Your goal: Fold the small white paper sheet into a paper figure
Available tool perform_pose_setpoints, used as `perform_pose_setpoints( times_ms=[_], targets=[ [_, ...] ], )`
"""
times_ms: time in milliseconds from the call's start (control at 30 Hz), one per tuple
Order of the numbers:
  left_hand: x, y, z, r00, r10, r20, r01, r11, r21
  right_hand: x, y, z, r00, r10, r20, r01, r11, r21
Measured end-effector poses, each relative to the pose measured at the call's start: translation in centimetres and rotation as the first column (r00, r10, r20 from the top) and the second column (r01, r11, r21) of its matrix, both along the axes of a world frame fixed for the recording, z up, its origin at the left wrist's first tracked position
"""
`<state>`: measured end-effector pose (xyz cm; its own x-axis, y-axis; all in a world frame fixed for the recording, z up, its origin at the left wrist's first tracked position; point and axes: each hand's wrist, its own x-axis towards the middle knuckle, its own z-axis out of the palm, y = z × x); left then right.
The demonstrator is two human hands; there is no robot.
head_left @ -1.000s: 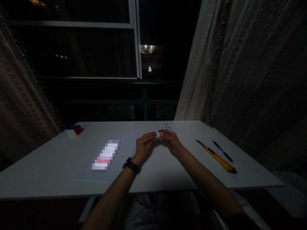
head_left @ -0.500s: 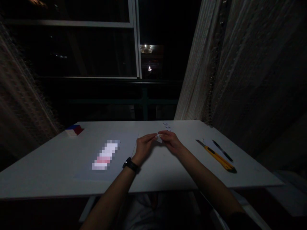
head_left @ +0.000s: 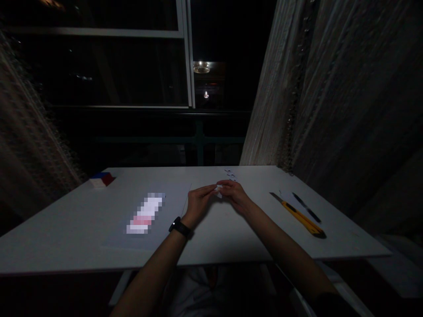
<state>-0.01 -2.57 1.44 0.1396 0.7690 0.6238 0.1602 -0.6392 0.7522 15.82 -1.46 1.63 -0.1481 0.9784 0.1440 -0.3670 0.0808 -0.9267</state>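
Left hand (head_left: 199, 199), right hand (head_left: 235, 194) pinch white paper (head_left: 218, 190); likely light, easily creased; hold edges, nine and three o'clock

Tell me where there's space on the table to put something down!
The table has a bare patch left of the pale sheet, in front of the cube, and another on the near side of the left hand and right hand. It's crowded where those hands hold a small white piece, and where the yellow cutter lies beside the pen.

Paper piece (head_left: 219, 191) lower than a second ago
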Motion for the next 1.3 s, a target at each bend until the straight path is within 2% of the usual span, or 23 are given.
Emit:
perform_pose_setpoints(
  times_ms=[400,567,700,833,1100,1300],
  targets=[
    [0.1,0.1,0.0,0.999,0.052,0.006,-0.051,0.998,-0.035,0.0,0.1,-0.1,0.997,-0.077,0.029,0.078,0.997,-0.022],
    [0.1,0.2,-0.2,0.997,0.073,-0.007,-0.073,0.997,-0.011,-0.2,0.3,-0.5,0.985,-0.120,0.126,0.115,0.992,0.047],
    [0.1,0.2,-0.1,0.996,0.084,0.014,-0.083,0.996,-0.023,-0.4,0.0,-0.1,0.974,-0.146,0.171,0.130,0.987,0.099],
    [0.1,0.2,0.0,0.995,0.096,0.041,-0.093,0.993,-0.070,-0.3,-0.4,0.4,0.979,-0.121,0.165,0.108,0.990,0.088],
    [0.4,0.2,0.5,0.984,0.095,0.149,-0.055,0.967,-0.250,0.0,-0.7,0.4,0.986,-0.070,0.151,0.059,0.995,0.079],
    [0.5,0.2,0.8,0.975,0.098,0.199,-0.039,0.959,-0.279,0.1,-0.8,0.5,0.985,-0.029,0.173,0.009,0.993,0.117]
  ],
)
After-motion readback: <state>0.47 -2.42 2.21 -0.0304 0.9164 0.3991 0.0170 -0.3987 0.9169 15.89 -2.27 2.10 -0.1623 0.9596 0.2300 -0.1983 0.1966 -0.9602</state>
